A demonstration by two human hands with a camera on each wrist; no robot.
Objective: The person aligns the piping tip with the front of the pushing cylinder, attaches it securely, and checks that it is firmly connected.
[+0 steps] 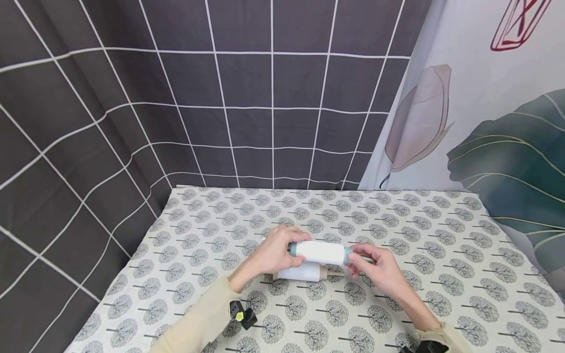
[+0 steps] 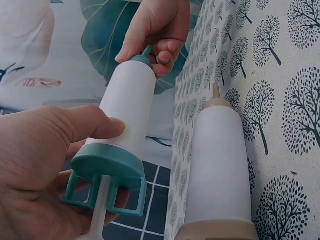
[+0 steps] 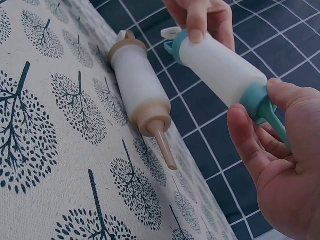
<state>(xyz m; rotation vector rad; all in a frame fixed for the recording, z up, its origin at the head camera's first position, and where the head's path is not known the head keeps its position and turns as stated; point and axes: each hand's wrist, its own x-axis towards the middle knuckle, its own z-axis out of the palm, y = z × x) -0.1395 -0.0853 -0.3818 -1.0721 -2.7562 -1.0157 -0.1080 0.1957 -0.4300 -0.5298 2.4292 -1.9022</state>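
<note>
My left hand (image 1: 277, 249) grips a piping syringe (image 1: 321, 253) with a white barrel and teal ends, its thumb on the barrel close to the looped end. In the left wrist view the teal finger loops (image 2: 132, 197) and white plunger rod (image 2: 101, 202) show below that thumb. At the other end, my right hand (image 1: 378, 268) pinches the teal collar (image 3: 254, 100) between thumb and fingers, and the narrow teal nozzle (image 3: 276, 125) sticks out past them. The syringe is held above the cloth. A second syringe (image 2: 217, 165) with tan ends lies below it on the table.
A pale cloth (image 1: 247, 314) with dark tree prints covers the table. Behind it hangs a dark curtain (image 1: 243, 78) with a white grid. To the right is a white curtain (image 1: 463, 29) with a large teal leaf print.
</note>
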